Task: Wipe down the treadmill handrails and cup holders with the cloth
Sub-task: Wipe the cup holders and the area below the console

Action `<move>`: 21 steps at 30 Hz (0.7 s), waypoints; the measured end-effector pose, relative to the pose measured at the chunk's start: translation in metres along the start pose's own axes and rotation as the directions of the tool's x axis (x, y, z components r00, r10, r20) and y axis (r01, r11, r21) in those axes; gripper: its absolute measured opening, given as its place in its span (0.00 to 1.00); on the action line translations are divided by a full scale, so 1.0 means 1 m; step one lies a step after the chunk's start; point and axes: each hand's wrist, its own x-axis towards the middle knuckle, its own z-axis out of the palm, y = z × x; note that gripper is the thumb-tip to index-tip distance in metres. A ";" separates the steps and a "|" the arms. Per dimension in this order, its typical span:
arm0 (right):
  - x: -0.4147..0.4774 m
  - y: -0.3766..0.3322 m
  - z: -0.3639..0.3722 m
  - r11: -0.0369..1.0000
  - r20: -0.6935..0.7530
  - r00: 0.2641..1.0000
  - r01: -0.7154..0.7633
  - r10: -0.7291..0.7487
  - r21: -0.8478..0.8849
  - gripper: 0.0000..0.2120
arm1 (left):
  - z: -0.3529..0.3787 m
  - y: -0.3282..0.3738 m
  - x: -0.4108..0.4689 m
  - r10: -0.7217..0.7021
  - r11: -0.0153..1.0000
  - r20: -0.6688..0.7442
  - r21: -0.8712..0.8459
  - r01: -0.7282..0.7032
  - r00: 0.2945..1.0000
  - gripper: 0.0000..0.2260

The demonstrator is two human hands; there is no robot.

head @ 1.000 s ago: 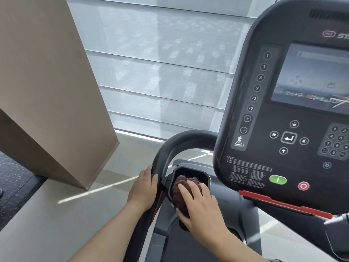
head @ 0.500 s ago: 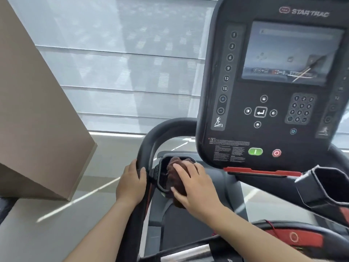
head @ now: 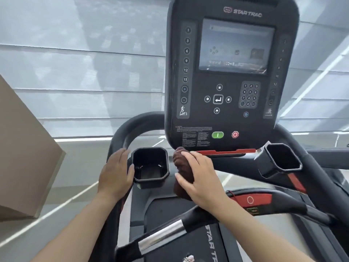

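Our right hand [head: 200, 178] grips the brown cloth [head: 182, 167] just right of the left cup holder [head: 150, 167]. Our left hand [head: 115, 173] rests open-fingered on the handrail [head: 120, 133] left of it.

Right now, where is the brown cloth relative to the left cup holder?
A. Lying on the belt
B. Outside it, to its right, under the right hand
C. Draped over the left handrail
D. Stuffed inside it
B. The right hand holds the cloth just right of the left cup holder, whose cavity shows nothing inside.
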 end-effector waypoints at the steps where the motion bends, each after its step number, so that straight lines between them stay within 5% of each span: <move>1: -0.003 0.007 -0.007 0.999 -0.026 0.999 -0.032 0.032 0.015 0.28 | 0.001 0.012 0.000 0.047 0.999 0.003 -0.008 -0.047 0.999 0.19; 12: -0.026 0.126 -0.091 0.959 -0.227 0.933 -0.265 0.281 0.096 0.29 | 0.062 0.194 0.029 0.434 0.889 0.140 -0.224 -0.398 0.890 0.24; 21: -0.046 0.283 -0.161 0.924 -0.223 0.899 -0.382 0.378 0.026 0.26 | 0.141 0.344 0.058 0.501 0.860 0.165 -0.207 -0.467 0.849 0.21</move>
